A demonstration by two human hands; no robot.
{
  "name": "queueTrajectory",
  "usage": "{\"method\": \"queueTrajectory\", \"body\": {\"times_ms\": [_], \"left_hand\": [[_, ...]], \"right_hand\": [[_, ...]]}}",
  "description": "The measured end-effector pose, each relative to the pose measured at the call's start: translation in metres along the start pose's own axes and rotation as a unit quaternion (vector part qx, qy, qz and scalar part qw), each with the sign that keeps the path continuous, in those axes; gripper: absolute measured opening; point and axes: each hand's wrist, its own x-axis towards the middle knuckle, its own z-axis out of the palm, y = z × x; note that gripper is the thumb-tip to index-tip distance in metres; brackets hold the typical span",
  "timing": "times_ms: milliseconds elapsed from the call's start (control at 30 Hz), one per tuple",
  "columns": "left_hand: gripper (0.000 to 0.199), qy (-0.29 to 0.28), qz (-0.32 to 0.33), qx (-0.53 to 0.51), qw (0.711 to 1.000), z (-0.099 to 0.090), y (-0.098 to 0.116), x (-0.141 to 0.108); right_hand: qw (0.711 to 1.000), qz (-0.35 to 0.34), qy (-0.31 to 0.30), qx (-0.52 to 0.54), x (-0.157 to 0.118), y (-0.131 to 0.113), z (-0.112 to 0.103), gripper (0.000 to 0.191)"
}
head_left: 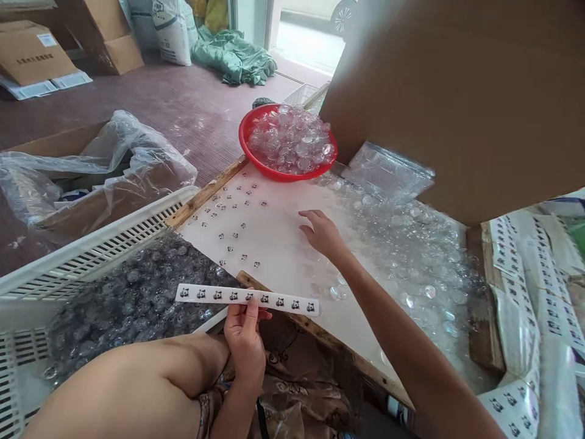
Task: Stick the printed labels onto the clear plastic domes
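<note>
My left hand pinches a long white strip of panda stickers between thumb and fingers, low in front of the white work board. The strip carries a single row of small black panda prints. Over the middle of the board is my right hand, its thumb and index finger apart and nothing visible between them. Several small panda pieces lie scattered on the board's left half. Clear round domes are heaped across the right half, and a few lie near my right forearm.
A red basin of clear domes stands at the board's far end. White plastic crate at left holds many dark-looking clear pieces. A large cardboard sheet rises behind; bundled panda sticker strips lie right. Wooden edging borders the board.
</note>
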Motion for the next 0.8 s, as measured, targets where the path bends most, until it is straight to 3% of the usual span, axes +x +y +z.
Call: {"method": "queueTrajectory", "body": {"times_ms": [167, 267, 433, 633, 700, 800], "left_hand": [[0.035, 0.010, 0.000, 0.006, 1.000, -0.001, -0.002, 0.001], [0.034, 0.010, 0.002, 0.014, 1.000, -0.003, -0.004, 0.002], [0.033, 0.005, 0.001, 0.019, 1.000, -0.004, -0.006, 0.002], [0.031, -0.011, 0.002, 0.007, 1.000, 0.000, -0.002, 0.000], [0.030, -0.013, 0.010, 0.008, 1.000, -0.001, -0.001, -0.001], [0.027, -0.007, 0.023, 0.005, 1.000, -0.003, 0.000, -0.001]], "right_hand": [[0.997, 0.021, -0.036, -0.059, 0.029, -0.005, 0.016, 0.050], [0.996, 0.010, -0.045, -0.074, 0.025, -0.015, 0.025, 0.047], [0.994, -0.077, -0.071, -0.011, -0.019, -0.023, 0.023, 0.036], [0.988, -0.079, -0.024, 0.128, -0.065, -0.036, -0.014, 0.018], [0.982, -0.071, -0.049, 0.170, -0.081, -0.047, -0.027, 0.017], [0.967, -0.069, -0.132, 0.209, -0.107, -0.062, -0.041, 0.022]]}}
